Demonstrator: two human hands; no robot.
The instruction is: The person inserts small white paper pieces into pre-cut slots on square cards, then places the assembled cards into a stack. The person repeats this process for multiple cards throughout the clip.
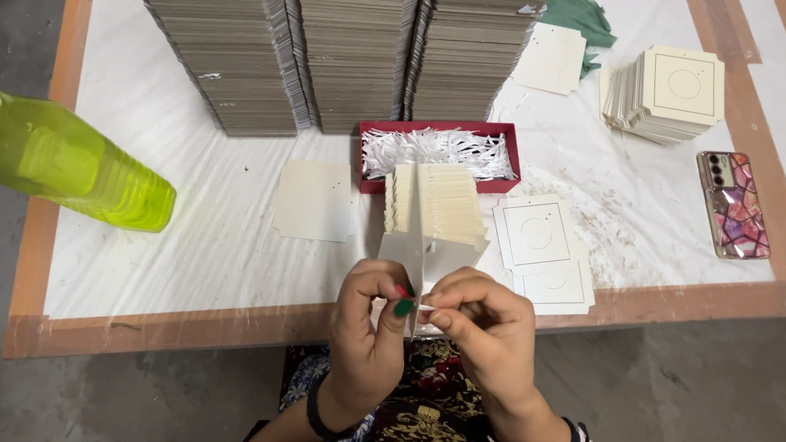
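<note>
Both hands up in front of the worktop (216, 262) edge, working one white card (406, 251). Left hand (368, 329) & right hand (483, 331) are each closed in a fingertip pinch on the card's lower edge, thumbs nearly meeting. Card stands upright, just in front of a fanned stack of cream cards (438, 206). Looks thin, light, fairly stiff – prob. creases if squeezed mid-sheet, so edges are the place to grip. Behind: red tray (511, 141) w/ white paper shreds, tall grey board stacks (334, 33). Loose round-marked cards (544, 250) to the right, phone (733, 204) further right, green bottle (53, 159) at left.
</note>
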